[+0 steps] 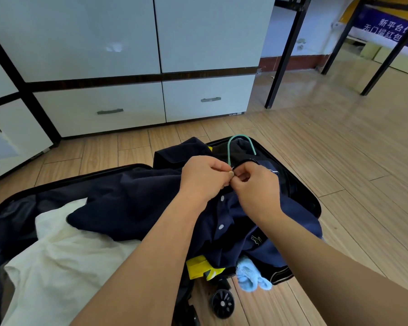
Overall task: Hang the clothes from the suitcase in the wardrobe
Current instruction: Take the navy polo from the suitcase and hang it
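A wood-plank floor (339, 161) carries an open black suitcase (14, 208), which lies before a white wardrobe (92, 43) with closed doors and two drawers below. Black metal legs (285, 55) of a frame stand on the right. A navy polo shirt (132, 198) lies across the suitcase, over white cloth (64, 250); a light blue cloth (250, 276) and a yellow piece (200, 268) peek out beneath. The left hand (203, 177) and right hand (257, 184) meet at the shirt's collar, fingers curled, pinching the fabric near the top button. A green hanger hook (240, 143) rises just behind them; the hanger's body is hidden. The suitcase's left edge is cut off.
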`<act>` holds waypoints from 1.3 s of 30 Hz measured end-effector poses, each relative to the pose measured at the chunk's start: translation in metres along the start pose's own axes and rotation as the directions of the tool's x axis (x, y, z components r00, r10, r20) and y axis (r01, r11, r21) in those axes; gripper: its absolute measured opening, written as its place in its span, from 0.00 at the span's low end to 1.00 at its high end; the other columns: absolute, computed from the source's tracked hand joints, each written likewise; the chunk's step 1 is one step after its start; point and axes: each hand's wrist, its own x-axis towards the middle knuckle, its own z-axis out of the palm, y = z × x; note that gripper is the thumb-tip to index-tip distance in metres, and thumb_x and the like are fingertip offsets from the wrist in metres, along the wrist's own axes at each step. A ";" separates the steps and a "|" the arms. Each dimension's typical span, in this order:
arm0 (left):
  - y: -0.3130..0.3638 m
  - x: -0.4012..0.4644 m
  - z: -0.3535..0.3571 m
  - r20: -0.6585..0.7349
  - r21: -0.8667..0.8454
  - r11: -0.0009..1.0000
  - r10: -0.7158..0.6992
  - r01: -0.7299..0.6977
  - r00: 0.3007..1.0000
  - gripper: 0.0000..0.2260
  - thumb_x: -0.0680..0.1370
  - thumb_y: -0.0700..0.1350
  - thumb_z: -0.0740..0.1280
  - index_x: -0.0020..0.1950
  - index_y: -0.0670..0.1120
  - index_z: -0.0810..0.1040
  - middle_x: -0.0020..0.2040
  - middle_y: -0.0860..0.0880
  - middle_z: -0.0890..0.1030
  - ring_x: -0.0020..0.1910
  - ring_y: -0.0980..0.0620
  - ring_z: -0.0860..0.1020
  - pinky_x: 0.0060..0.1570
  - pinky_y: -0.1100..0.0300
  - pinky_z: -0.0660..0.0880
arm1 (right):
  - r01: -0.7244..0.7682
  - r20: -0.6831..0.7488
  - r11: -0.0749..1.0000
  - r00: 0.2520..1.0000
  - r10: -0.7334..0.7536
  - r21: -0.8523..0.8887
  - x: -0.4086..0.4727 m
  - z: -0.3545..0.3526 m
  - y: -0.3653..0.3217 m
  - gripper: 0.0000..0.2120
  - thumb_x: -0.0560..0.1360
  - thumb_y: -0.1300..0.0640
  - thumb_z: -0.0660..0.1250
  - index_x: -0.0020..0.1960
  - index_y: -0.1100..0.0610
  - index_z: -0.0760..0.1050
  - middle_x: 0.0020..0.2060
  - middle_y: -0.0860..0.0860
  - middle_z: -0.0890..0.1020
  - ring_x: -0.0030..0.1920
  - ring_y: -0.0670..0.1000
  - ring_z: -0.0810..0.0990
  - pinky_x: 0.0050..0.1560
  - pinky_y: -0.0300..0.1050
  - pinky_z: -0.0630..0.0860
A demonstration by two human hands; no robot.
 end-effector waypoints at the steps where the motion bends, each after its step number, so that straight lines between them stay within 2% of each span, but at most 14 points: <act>1: 0.002 0.000 0.001 0.006 -0.035 0.999 -0.024 0.024 1.000 0.10 0.71 0.35 0.74 0.36 0.49 0.81 0.35 0.47 0.82 0.35 0.52 0.81 0.43 0.58 0.80 | -0.034 -0.004 0.998 0.999 0.034 0.053 0.001 -0.001 0.000 0.02 0.72 0.60 0.69 0.42 0.54 0.79 0.35 0.46 0.80 0.39 0.46 0.79 0.39 0.31 0.71; 4: -0.001 0.003 0.002 -0.080 -0.067 0.995 -0.076 0.071 0.994 0.10 0.72 0.35 0.73 0.35 0.49 0.81 0.34 0.46 0.83 0.36 0.52 0.81 0.44 0.56 0.81 | -0.180 0.038 0.941 0.984 0.176 0.288 -0.001 0.000 -0.004 0.04 0.72 0.62 0.70 0.41 0.53 0.80 0.34 0.48 0.83 0.37 0.47 0.82 0.45 0.39 0.78; 7: -0.004 0.004 0.003 -0.110 -0.150 0.978 -0.162 0.145 0.981 0.08 0.72 0.35 0.72 0.37 0.48 0.81 0.36 0.47 0.83 0.36 0.53 0.81 0.42 0.59 0.81 | -0.260 0.119 0.854 0.966 0.232 0.451 -0.003 0.001 -0.006 0.05 0.72 0.64 0.70 0.42 0.55 0.80 0.34 0.50 0.84 0.32 0.44 0.82 0.40 0.36 0.78; 13: -0.003 0.005 -0.002 -0.041 -0.220 0.951 -0.232 0.217 0.972 0.07 0.74 0.34 0.70 0.39 0.44 0.80 0.36 0.46 0.81 0.33 0.54 0.79 0.34 0.66 0.77 | -0.254 0.189 0.845 0.964 0.185 0.470 -0.004 -0.001 -0.005 0.05 0.73 0.66 0.70 0.43 0.57 0.80 0.34 0.53 0.84 0.36 0.49 0.83 0.42 0.37 0.79; 16: -0.003 0.008 -0.006 0.014 -0.189 0.954 -0.235 0.233 0.972 0.07 0.75 0.33 0.70 0.39 0.43 0.80 0.35 0.46 0.80 0.33 0.54 0.78 0.35 0.65 0.77 | -0.216 0.209 0.869 0.969 0.134 0.445 -0.006 -0.003 -0.004 0.07 0.73 0.66 0.69 0.42 0.55 0.81 0.36 0.53 0.85 0.40 0.49 0.84 0.46 0.38 0.80; 18: -0.003 0.008 -0.009 0.033 -0.144 0.965 -0.215 0.218 0.976 0.06 0.75 0.33 0.70 0.40 0.43 0.80 0.35 0.46 0.80 0.33 0.55 0.77 0.35 0.65 0.76 | -0.236 0.251 0.851 0.959 0.128 0.468 -0.005 -0.006 -0.003 0.07 0.74 0.66 0.66 0.44 0.57 0.82 0.37 0.53 0.85 0.41 0.48 0.84 0.46 0.38 0.80; 21: -0.004 0.006 -0.010 0.076 -0.065 0.983 -0.169 0.174 0.983 0.06 0.75 0.34 0.70 0.41 0.43 0.80 0.35 0.47 0.79 0.32 0.56 0.76 0.34 0.67 0.76 | -0.343 0.368 0.783 0.917 0.157 0.519 -0.001 -0.012 0.000 0.06 0.75 0.67 0.66 0.47 0.62 0.81 0.37 0.54 0.85 0.37 0.46 0.84 0.43 0.36 0.80; 26: -0.007 0.003 -0.007 0.138 0.048 0.996 -0.087 0.081 0.987 0.08 0.75 0.33 0.67 0.41 0.45 0.80 0.36 0.48 0.79 0.33 0.57 0.76 0.35 0.69 0.75 | -0.467 0.440 0.694 0.867 0.235 0.548 -0.003 -0.012 0.006 0.04 0.74 0.70 0.68 0.43 0.63 0.80 0.33 0.54 0.83 0.30 0.46 0.83 0.34 0.33 0.79; 28: -0.005 0.002 -0.005 0.139 0.050 0.997 -0.064 0.058 0.988 0.07 0.75 0.36 0.68 0.41 0.47 0.81 0.36 0.50 0.80 0.35 0.56 0.77 0.39 0.67 0.77 | -0.479 0.428 0.677 0.866 0.260 0.559 -0.002 -0.011 0.007 0.03 0.73 0.69 0.68 0.43 0.64 0.79 0.31 0.53 0.83 0.29 0.45 0.81 0.32 0.32 0.76; 30: -0.003 0.000 -0.001 0.121 0.111 0.994 -0.001 -0.012 0.993 0.04 0.73 0.41 0.71 0.40 0.49 0.82 0.37 0.52 0.82 0.40 0.55 0.79 0.47 0.60 0.78 | -0.467 0.401 0.686 0.876 0.270 0.558 -0.001 -0.010 0.007 0.03 0.74 0.68 0.69 0.42 0.63 0.79 0.29 0.51 0.82 0.28 0.44 0.80 0.30 0.32 0.75; 32: 0.000 -0.002 0.001 0.074 0.265 0.957 0.102 -0.119 0.992 0.03 0.73 0.43 0.71 0.40 0.48 0.84 0.38 0.51 0.83 0.44 0.53 0.80 0.50 0.57 0.77 | -0.438 0.380 0.717 0.889 0.256 0.542 -0.002 -0.009 0.006 0.05 0.73 0.68 0.69 0.40 0.62 0.79 0.26 0.49 0.81 0.27 0.43 0.79 0.30 0.31 0.74; 35: 0.001 -0.001 0.001 -0.002 0.457 0.868 0.217 -0.193 0.976 0.06 0.74 0.41 0.69 0.42 0.40 0.84 0.40 0.45 0.84 0.44 0.49 0.80 0.47 0.58 0.75 | -0.376 0.327 0.776 0.917 0.230 0.507 -0.004 -0.006 0.002 0.03 0.71 0.69 0.70 0.40 0.64 0.80 0.26 0.50 0.81 0.27 0.42 0.79 0.31 0.31 0.74; 39: 0.000 0.002 0.001 0.006 0.553 0.799 0.280 -0.236 0.960 0.04 0.70 0.43 0.70 0.40 0.45 0.84 0.37 0.51 0.83 0.39 0.54 0.77 0.33 0.66 0.69 | -0.324 0.263 0.846 0.938 0.227 0.423 -0.004 -0.004 0.001 0.05 0.71 0.69 0.71 0.38 0.61 0.79 0.28 0.52 0.82 0.27 0.43 0.80 0.32 0.31 0.76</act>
